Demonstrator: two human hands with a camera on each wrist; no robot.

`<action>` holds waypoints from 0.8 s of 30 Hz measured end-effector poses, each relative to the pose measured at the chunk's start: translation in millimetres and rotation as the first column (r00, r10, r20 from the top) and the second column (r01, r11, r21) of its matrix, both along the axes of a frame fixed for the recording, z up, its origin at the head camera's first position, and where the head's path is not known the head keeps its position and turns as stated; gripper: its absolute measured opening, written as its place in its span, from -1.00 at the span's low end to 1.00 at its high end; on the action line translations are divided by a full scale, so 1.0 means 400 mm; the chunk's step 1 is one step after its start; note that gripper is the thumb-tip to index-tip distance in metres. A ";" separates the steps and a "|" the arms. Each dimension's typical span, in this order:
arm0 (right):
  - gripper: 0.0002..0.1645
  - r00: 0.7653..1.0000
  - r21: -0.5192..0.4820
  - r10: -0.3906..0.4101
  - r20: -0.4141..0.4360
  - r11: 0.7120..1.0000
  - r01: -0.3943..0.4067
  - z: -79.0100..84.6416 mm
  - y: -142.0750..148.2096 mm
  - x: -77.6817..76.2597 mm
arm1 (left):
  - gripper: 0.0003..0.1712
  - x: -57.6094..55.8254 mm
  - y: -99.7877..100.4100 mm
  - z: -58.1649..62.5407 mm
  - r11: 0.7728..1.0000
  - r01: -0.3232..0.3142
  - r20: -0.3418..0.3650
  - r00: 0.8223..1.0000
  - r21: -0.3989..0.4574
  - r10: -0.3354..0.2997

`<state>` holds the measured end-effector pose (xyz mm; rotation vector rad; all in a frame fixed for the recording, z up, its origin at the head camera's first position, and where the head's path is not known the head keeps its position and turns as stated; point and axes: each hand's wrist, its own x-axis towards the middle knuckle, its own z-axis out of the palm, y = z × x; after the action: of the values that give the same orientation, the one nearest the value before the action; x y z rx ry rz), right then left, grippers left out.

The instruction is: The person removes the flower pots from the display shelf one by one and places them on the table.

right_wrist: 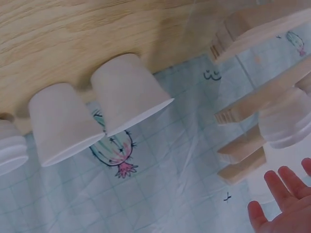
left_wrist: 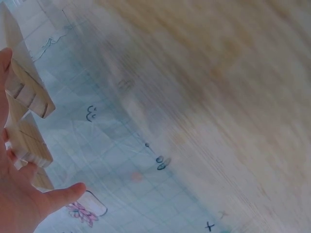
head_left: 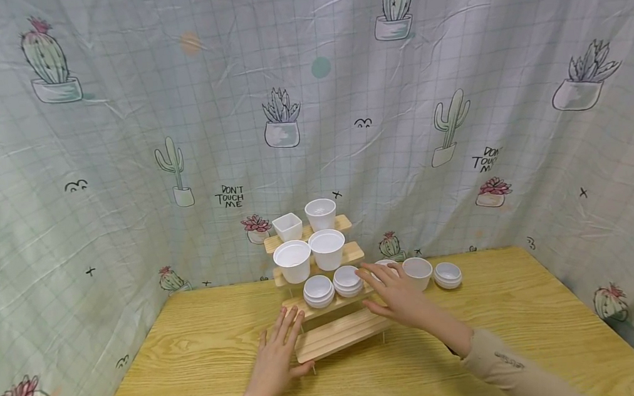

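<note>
A four-step wooden stand is on the table, angled slightly. Its top step bears a square white pot and a round white pot. Two larger round pots stand one step lower. On the third step sit two small ribbed pots; the lowest step is bare. My left hand lies along the stand's left end, fingers extended, fingertips at the third step's edge. Spread above the stand's right end, my right hand has its fingertips close beside the right ribbed pot. Neither hand grips a pot.
Right of the stand, a white pot and a small ribbed pot stand on the wooden table. Another pot there is partly hidden by my right hand. A cactus-print curtain hangs behind and at both sides.
</note>
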<state>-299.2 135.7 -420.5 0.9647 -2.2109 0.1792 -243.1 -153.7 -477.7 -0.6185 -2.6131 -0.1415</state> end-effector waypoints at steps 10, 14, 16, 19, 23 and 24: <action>-0.29 0.999 -0.021 -0.049 0.008 0.999 0.049 0.010 -0.047 -0.006 | 0.13 -0.001 0.001 -0.002 1.000 0.001 -0.006 1.000 0.001 -0.001; -0.29 0.994 -0.001 -0.106 0.036 0.994 0.107 0.007 -0.062 -0.012 | 0.13 -0.002 0.002 -0.002 1.000 0.002 -0.018 1.000 -0.002 -0.002; -0.28 0.991 -0.004 -0.124 0.057 0.992 0.124 0.005 -0.070 -0.014 | 0.13 -0.002 0.002 -0.002 1.000 0.002 -0.022 1.000 -0.002 -0.002; -0.26 0.986 0.000 -0.146 0.084 0.989 0.146 0.001 -0.083 -0.017 | 0.13 -0.003 0.001 -0.004 1.000 0.006 -0.031 1.000 0.005 -0.006; -0.22 0.977 0.037 -0.186 0.105 0.982 0.183 -0.007 -0.096 -0.019 | 0.14 -0.003 0.000 -0.006 1.000 0.013 -0.040 0.999 0.020 -0.012; -0.21 0.975 0.046 -0.195 0.104 0.981 0.191 -0.009 -0.098 -0.020 | 0.14 -0.003 0.000 -0.006 1.000 0.014 -0.040 0.999 0.022 -0.013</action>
<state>-307.2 96.4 -424.1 0.7685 -2.3988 0.1048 -244.1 -153.6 -480.3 -0.6246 -2.5661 -0.1609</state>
